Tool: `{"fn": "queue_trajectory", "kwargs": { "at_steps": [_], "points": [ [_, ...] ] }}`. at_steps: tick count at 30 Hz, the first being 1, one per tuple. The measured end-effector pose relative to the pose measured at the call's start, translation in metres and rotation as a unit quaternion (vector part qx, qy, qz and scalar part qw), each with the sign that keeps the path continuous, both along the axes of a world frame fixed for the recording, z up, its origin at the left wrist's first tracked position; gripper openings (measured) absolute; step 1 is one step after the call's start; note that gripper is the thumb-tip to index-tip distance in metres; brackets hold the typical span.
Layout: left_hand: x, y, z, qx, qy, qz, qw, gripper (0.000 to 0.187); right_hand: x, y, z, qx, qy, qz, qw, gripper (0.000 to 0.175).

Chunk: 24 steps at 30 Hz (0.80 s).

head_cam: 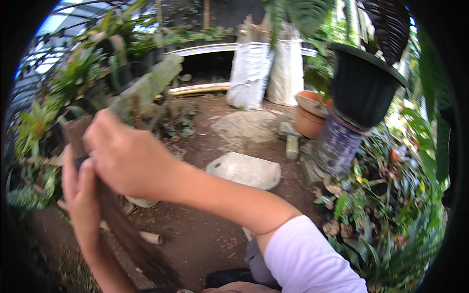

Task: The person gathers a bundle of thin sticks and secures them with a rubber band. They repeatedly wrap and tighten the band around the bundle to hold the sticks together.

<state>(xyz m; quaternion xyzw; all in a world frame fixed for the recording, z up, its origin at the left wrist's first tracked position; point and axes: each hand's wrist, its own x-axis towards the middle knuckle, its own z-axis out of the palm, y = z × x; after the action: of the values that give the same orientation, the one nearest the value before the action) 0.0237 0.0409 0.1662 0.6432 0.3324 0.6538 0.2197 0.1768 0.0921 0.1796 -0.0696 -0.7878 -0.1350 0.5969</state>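
At the left of the head view, a long hank of dark brown strands (pixel 122 216), which looks like hair, runs from the bottom edge up to my hands. My left hand (pixel 81 185) holds it low, with thumb and fingers around it. Against its upper part my right hand (pixel 122 154) is closed, fingers bent and blurred by motion. A small black band (pixel 80 161) shows on the strands between the hands; its far side is hidden. The brown end of the hank sticks up above the fingers.
A pale plastic tray-like piece (pixel 245 170) lies on the bare soil (pixel 205 227). Two white sacks (pixel 249 75) stand behind a flat stone (pixel 247 128). On the right, a large black pot (pixel 361 88) rests on a purple-stained bucket (pixel 339 144) beside a terracotta pot (pixel 309 119). Plants flank both sides.
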Motion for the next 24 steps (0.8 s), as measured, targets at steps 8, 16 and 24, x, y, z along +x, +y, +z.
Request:
{"fn": "queue_trajectory", "kwargs": {
  "at_steps": [8, 16, 24],
  "points": [
    [0.018, -0.004, 0.016, -0.028, 0.039, -0.019, 0.999, 0.037, 0.007, 0.001, 0.0, -0.137, -0.014, 0.131, 0.982, 0.006],
    [0.012, 0.013, 0.007, -0.014, 0.004, -0.041, 0.999, 0.038, -0.004, 0.002, -0.008, -0.169, -0.005, 0.118, 0.978, 0.005],
    [0.016, 0.018, 0.003, -0.019, -0.015, -0.035, 0.999, 0.038, -0.005, 0.009, -0.008, -0.178, 0.01, 0.138, 0.974, 0.006]
  ]
}}
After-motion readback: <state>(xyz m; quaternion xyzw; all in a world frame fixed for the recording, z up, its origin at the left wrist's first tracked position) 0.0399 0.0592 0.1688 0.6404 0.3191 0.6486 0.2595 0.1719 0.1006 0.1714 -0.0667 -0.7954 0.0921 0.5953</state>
